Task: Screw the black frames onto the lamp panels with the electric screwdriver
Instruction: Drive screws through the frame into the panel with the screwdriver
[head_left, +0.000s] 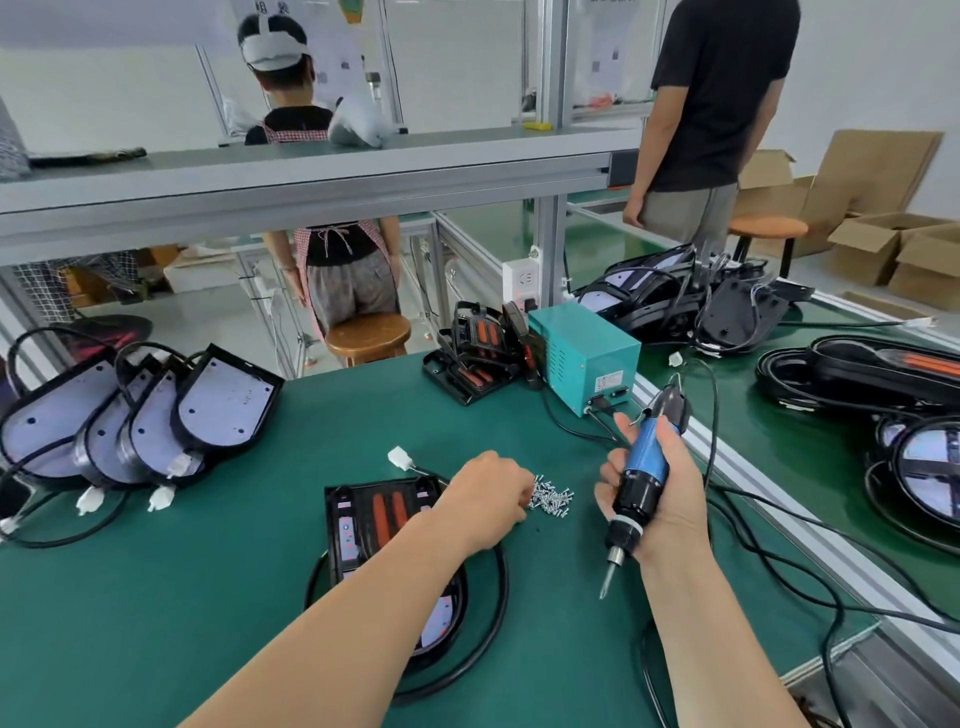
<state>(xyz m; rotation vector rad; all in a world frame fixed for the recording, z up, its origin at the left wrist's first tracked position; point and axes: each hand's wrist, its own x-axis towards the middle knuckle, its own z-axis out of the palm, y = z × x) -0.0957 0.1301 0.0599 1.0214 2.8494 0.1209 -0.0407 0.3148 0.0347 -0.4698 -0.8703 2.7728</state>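
Observation:
A lamp panel with a black frame (363, 525) and two orange strips lies on the green mat in front of me, partly hidden under my left forearm. My left hand (485, 493) reaches over it to a small pile of silver screws (551, 498), its fingers curled at the pile's left edge; whether it pinches a screw is hidden. My right hand (657, 499) grips the blue and black electric screwdriver (636, 480) upright, bit pointing down above the mat, to the right of the screws.
Several lamp panels (135, 415) with cables and white plugs lie at the left. Black frames (475, 358) and a teal power box (584, 358) stand behind. More lamps (883, 374) crowd the right bench. Two people stand beyond the rail. Cables trail at the right.

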